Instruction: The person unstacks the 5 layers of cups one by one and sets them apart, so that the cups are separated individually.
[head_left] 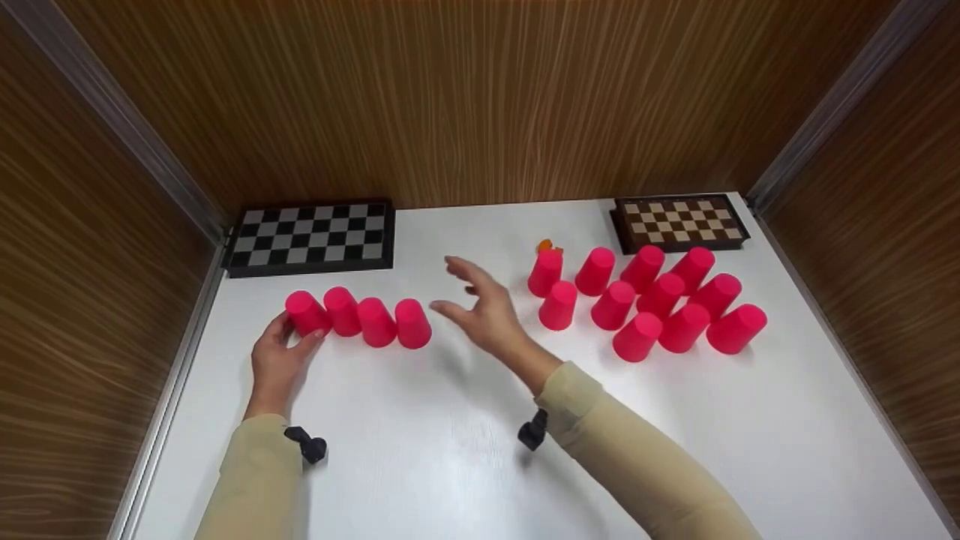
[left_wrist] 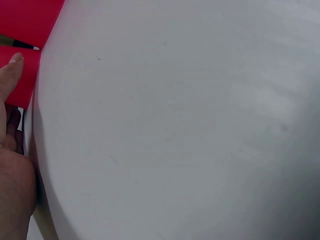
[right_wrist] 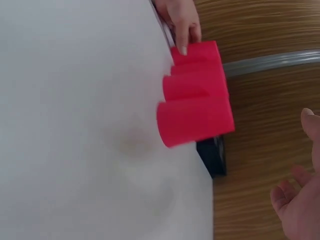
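Note:
Four upside-down pink cups stand in a slightly uneven row at the left. My left hand [head_left: 276, 365] grips the leftmost cup [head_left: 307, 313], with the thumb on its near side and the fingers round its left. Beside it come the second cup [head_left: 343, 310], the third cup [head_left: 376, 322] and the rightmost cup of the row [head_left: 413, 324]. My right hand [head_left: 491, 315] is to the right of that row, its thumb and fingers spread apart with nothing between them. In the left wrist view, the thumb [left_wrist: 11, 75] lies against pink plastic.
At the right, several more upside-down pink cups [head_left: 613, 305] stand in loose rows. A small orange object [head_left: 545, 245] lies behind them. A black-and-grey checkered board [head_left: 309, 236] sits at the back left, a brown one [head_left: 681, 223] at the back right. Wood-grain walls [head_left: 480, 97] enclose the white table [head_left: 420, 457].

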